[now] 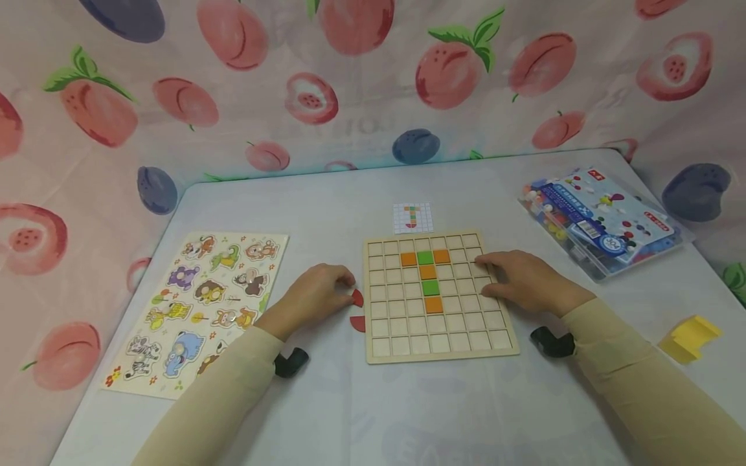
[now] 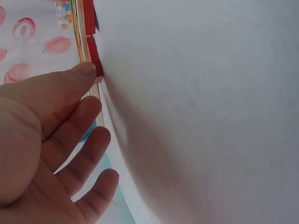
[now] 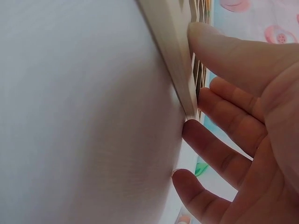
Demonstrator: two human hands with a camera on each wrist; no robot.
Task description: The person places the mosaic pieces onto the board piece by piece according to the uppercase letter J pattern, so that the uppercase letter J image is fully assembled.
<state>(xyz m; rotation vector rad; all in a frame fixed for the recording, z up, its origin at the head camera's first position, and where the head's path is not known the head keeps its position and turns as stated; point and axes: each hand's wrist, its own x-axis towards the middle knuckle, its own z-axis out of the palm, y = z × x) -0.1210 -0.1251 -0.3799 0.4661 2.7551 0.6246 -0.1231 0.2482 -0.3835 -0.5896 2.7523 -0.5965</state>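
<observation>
A wooden grid board (image 1: 402, 330) lies in the middle, with several orange (image 1: 433, 305) and green tiles (image 1: 430, 287) set in a T shape. Left of it are two red rounded pieces, an upper one (image 1: 358, 298) and a lower one (image 1: 358, 323). My left hand (image 1: 315, 294) is beside the upper piece, its thumb tip (image 2: 86, 70) touching it; the other visible fingers are loosely bent and apart. My right hand (image 1: 524, 278) rests at the board's right edge, thumb (image 3: 210, 39) and index finger over the rim, fingers spread.
Behind the board lies a small pattern card (image 1: 413, 218). An animal puzzle board (image 1: 218, 310) lies at left. A clear plastic box (image 1: 606, 220) of colourful parts stands at back right, and a yellow block (image 1: 690, 338) at far right.
</observation>
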